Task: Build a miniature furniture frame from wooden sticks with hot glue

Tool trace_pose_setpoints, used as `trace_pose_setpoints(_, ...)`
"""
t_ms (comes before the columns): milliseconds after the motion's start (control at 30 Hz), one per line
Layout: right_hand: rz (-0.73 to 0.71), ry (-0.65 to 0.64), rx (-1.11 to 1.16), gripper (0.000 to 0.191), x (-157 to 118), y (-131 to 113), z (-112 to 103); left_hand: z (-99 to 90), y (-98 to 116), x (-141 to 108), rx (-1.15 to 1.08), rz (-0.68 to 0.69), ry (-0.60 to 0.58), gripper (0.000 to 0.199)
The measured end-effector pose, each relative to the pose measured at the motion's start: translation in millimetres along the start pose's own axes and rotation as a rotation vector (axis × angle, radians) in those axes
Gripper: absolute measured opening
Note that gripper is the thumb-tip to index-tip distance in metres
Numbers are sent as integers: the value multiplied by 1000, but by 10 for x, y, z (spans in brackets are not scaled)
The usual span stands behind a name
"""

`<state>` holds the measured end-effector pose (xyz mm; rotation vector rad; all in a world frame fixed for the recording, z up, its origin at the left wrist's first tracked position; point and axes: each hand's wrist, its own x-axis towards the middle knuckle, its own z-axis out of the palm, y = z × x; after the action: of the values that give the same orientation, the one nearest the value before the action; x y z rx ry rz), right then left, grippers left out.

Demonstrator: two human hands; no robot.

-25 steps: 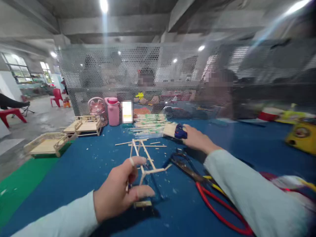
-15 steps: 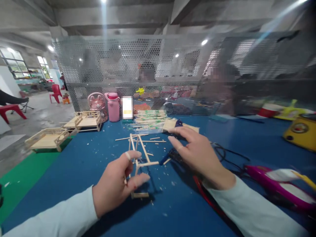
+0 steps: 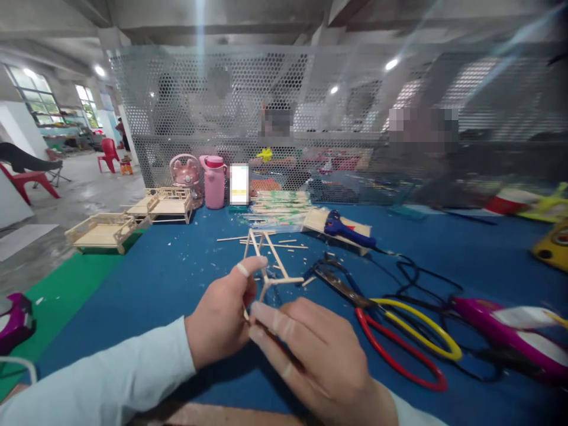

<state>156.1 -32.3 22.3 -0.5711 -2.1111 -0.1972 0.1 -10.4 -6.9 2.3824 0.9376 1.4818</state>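
My left hand is closed around one leg of a small frame of thin wooden sticks, holding it tilted above the blue table. A pale wrap circles its index finger. My right hand meets the left one, fingers pressed together at the frame's lower end, which they mostly hide. To the right lie scissors with one red and one yellow handle. Beyond them, a blue glue gun rests on a small wooden piece. Loose sticks and chips are scattered behind the frame.
Bundled sticks lie at the back beside a lit phone and pink bottle. Small wooden furniture models stand at left. A purple device and black cords are at right. A mesh partition closes the far side.
My right hand has moved from the glue gun, down and left, to the frame's lower end. The scissors and glue gun are now uncovered. My left hand still holds the frame.
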Motion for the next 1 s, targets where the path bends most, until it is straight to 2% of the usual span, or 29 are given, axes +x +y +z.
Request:
trace_pose_setpoints(167,-1,-2,11,13,-5,-85,-62,-122,192,-28,133,81,29,63)
trace_pose_setpoints(300,83,3,93,20,-66,-192,-181,-168,396,-40,86,74,-112,63)
trace_pose_setpoints(367,171,-9,187,19,-85,-231,-236,-136,503,-40,-2,-15,-150,66)
trace_pose_setpoints(433,310,4,326,14,-84,-252,-273,-94,609,-32,-114,-188,-167,68)
trace_pose_setpoints(533,704,116,610,9,-66,-243,-278,-81,718,5,-328,-444,-185,70)
trace_pose_setpoints(600,957,250,820,11,-62,-219,-244,-114,731,38,-416,-497,-176,51)
trace_pose_setpoints(667,1077,379,993,17,-72,-192,-192,-157,705,67,-406,-486,-165,17)
trace_pose_setpoints(700,1081,408,1051,19,-82,-179,-164,-175,687,77,-385,-460,-154,11)
trace_pose_setpoints(833,979,375,1080,18,-132,-127,-96,-192,642,92,-333,-383,-145,16)
trace_pose_setpoints(900,926,346,997,12,-150,-96,-102,-180,637,94,-334,-387,-163,20)
trace_pose_setpoints(1000,833,341,755,8,-164,-52,-146,-165,621,93,-367,-455,-196,25)
